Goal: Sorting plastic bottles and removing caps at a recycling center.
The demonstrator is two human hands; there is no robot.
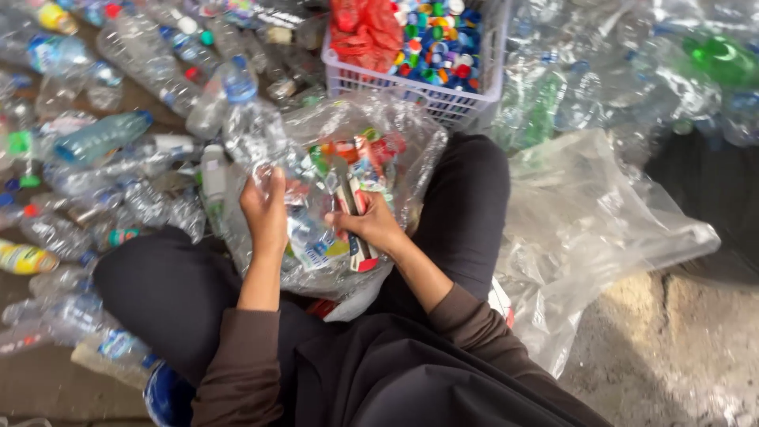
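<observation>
Evidently the sorting is partway: a white basket [490, 75] at twelve o'clock already holds many coloured caps, while whole bottles cover the floor from nine to eleven o'clock. Left hand [265, 212] has its grip closed round a clear plastic bottle [251, 130], whose long axis runs toward twelve, blue cap farthest away. Right hand [373, 225] pinches a clear bag of labels [360, 170] in the lap.

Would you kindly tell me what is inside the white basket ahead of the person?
The white basket holds loose bottle caps in blue, white and green, with crumpled red plastic on its left side. Whatever lies beneath is covered.
</observation>
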